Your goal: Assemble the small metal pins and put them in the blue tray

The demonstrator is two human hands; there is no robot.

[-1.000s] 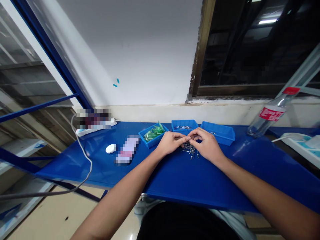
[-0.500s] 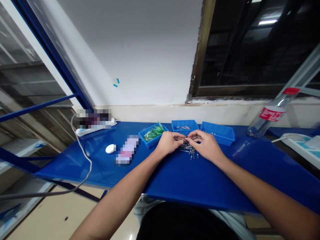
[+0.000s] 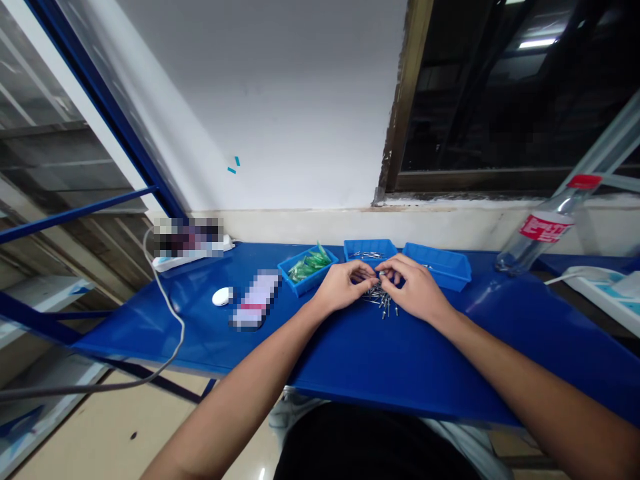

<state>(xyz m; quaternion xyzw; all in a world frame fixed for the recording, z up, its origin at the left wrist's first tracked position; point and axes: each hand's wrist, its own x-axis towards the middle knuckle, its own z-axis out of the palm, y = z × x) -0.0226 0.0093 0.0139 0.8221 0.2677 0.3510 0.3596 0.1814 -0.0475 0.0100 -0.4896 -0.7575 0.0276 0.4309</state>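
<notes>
A loose pile of small metal blind rivets [image 3: 385,300] lies on the blue table, partly covered by my hands. Above its left side, my left hand [image 3: 345,283] has its fingers curled towards the thumb; whatever is between the tips is too small to make out. My right hand [image 3: 413,287] is over the pile's right side, thumb and fingertips pinched on a small silvery blind rivet [image 3: 382,273]. The fingertips of both hands are close together with a narrow gap. Behind them, a blue tray [image 3: 370,245] holds several similar metal pieces.
Left of my hands, a blue tray [image 3: 299,288] holds green packets. Another blue tray [image 3: 440,263] stands at the back right. A phone [image 3: 256,300], a white round case [image 3: 221,297], a power strip [image 3: 195,255] and a plastic bottle [image 3: 543,230] stand around the table.
My fingertips, together before, have parted slightly. The small silvery piece shows at my right fingertips. The trays and the pile stay where they were.
</notes>
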